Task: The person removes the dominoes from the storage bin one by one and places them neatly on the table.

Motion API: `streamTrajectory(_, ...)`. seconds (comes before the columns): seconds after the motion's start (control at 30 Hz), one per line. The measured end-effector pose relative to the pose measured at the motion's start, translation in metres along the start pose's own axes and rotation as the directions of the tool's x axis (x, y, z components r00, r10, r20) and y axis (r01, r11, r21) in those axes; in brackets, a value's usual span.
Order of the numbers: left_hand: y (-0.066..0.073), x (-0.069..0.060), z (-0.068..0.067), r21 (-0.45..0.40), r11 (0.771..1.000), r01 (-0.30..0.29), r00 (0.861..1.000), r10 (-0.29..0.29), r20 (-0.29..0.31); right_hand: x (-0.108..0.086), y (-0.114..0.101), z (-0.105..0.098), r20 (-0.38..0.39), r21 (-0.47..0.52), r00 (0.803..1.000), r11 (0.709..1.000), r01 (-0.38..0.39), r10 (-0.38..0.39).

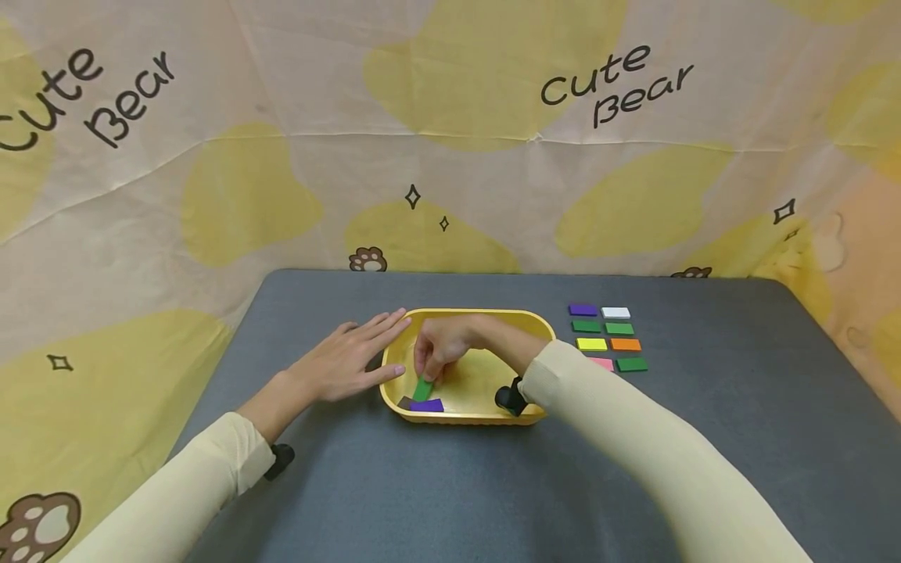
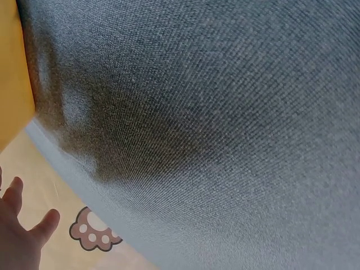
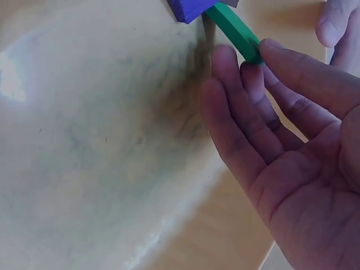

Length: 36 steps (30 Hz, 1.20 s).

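Inside the yellow basin my right hand pinches one end of a green block between thumb and fingertips. The right wrist view shows the green block slanting away from the fingers, its far end by a purple block. That purple block lies in the basin's near left corner, with a brown block beside it. My left hand is at the basin's left rim, fingers straight and spread, holding nothing. In the left wrist view only some of its fingers show at the lower left.
Right of the basin, flat blocks lie in two columns on the grey table: purple, white, yellow, orange, pink and several green ones. A printed cloth hangs behind the table.
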State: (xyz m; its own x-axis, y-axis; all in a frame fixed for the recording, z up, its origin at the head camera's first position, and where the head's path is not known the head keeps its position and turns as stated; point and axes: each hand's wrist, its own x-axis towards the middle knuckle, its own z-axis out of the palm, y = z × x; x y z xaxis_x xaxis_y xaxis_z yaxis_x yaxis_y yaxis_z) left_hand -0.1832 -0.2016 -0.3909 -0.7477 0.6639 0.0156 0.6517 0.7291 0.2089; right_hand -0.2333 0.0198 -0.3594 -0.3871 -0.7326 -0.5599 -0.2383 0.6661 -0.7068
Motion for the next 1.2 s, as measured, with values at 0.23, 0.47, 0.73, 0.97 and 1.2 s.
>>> streamTrajectory(0.23, 0.001, 0.001, -0.002, -0.005, 1.0, 0.008, 1.0, -0.008, 0.009, -0.009, 0.002, -0.006, 0.005, 0.046, 1.0, 0.999, -0.006, 0.005)
streamTrajectory(0.47, 0.0, 0.001, 0.0, 0.005, 1.0, 0.019, 1.0, -0.019, 0.015, -0.028, 0.01, -0.018, -0.075, 0.062, 0.997, 0.998, 0.004, 0.001)
streamTrajectory(0.73, 0.001, 0.001, 0.0, 0.017, 1.0, 0.015, 1.0, -0.015, 0.016, -0.062, 0.027, -0.039, -0.172, 0.062, 0.985, 0.998, 0.018, -0.007)
streamTrajectory(0.97, 0.0, 0.0, -0.001, 0.018, 1.0, 0.001, 1.0, -0.001, 0.008, -0.092, 0.043, -0.051, -0.239, 0.077, 0.971, 0.997, 0.017, 0.001)
streamTrajectory(1.2, 0.0, 0.001, 0.0, 0.011, 1.0, 0.002, 1.0, -0.002, 0.009, -0.125, 0.062, -0.063, -0.29, 0.102, 0.957, 0.995, 0.008, 0.022)
